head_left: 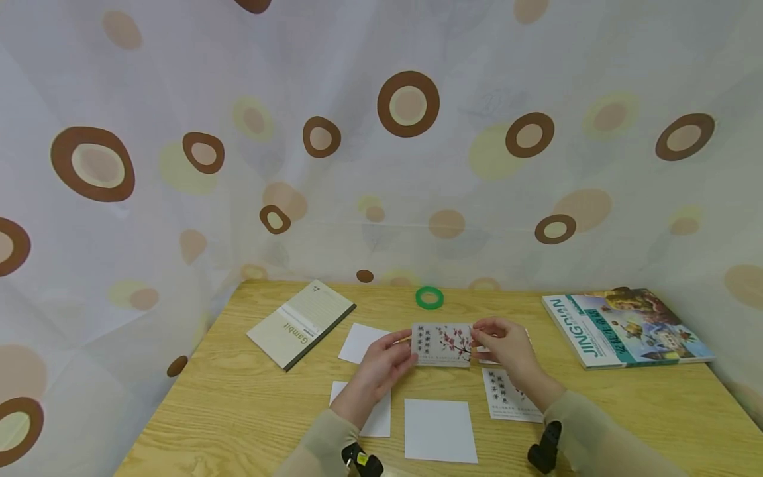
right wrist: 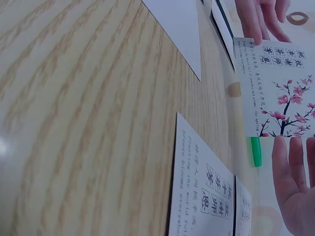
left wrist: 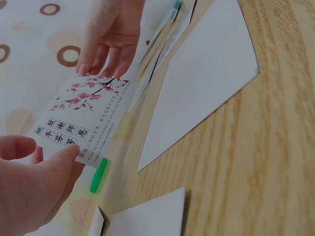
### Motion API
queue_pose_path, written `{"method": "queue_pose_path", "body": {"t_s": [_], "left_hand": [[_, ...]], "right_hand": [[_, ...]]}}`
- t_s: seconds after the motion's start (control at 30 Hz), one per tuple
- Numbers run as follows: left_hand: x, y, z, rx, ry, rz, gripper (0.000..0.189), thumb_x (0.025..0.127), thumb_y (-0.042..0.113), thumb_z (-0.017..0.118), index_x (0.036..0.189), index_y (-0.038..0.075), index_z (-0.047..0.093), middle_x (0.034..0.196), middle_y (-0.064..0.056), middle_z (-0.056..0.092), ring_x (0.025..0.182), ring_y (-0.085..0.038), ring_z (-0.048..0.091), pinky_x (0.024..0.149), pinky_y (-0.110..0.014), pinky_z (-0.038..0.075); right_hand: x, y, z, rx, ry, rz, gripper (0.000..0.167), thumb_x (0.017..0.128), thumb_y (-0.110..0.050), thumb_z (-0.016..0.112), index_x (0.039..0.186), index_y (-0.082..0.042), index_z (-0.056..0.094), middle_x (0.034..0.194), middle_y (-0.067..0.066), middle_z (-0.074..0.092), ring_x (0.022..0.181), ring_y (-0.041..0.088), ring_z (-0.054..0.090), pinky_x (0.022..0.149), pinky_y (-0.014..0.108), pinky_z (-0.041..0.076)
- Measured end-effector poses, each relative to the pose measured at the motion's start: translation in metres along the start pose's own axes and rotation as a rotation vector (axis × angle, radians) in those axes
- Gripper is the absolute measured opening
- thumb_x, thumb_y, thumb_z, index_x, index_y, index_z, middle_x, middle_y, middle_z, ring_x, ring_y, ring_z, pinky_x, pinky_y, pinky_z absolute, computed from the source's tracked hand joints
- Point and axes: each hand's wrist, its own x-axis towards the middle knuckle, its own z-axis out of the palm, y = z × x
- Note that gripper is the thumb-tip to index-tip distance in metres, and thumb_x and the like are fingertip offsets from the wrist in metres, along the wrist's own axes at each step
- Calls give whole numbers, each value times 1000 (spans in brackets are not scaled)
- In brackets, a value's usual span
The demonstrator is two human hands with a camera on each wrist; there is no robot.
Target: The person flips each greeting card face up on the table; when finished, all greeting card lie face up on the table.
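Observation:
A printed card (head_left: 441, 346) with pink blossoms on a branch and dark Chinese characters is held up over the table between both hands. My left hand (head_left: 381, 364) pinches its left edge, the thumb on the printed face in the left wrist view. At the opposite edge, my right hand (head_left: 508, 346) grips the card with its fingertips. Beneath the right forearm lies a similar printed card (head_left: 503, 401), partly covered, and another one behind that hand is mostly hidden. Blank white cards lie near the left hand: one at the back (head_left: 357, 341), one by the wrist (head_left: 378, 417), one in front (head_left: 441, 430).
A roll of green tape (head_left: 429, 306) lies at the back of the wooden table (head_left: 203, 397). On the left is a beige Gambit notebook (head_left: 301, 324), on the right a colourful book (head_left: 632, 328). A spotted curtain (head_left: 357, 179) encloses the back and sides.

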Motion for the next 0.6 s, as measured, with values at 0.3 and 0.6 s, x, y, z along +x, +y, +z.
{"method": "queue_pose_path", "body": {"t_s": [0.3, 0.6], "left_hand": [[1, -2, 2, 4, 25, 24, 47, 99, -5, 46, 146, 0, 45, 149, -23, 43, 126, -21, 52, 109, -31, 46], [4, -5, 1, 112, 44, -11, 50, 98, -1, 51, 147, 9, 47, 142, -17, 48, 112, -15, 53, 101, -29, 48]], "right_hand": [[3, 2, 1, -9, 29, 14, 33, 97, -19, 64, 122, 3, 59, 97, 4, 67, 84, 12, 68, 77, 36, 62], [6, 3, 1, -49, 46, 19, 34, 97, -16, 63, 125, 3, 60, 99, 6, 66, 85, 12, 67, 74, 32, 62]]}}
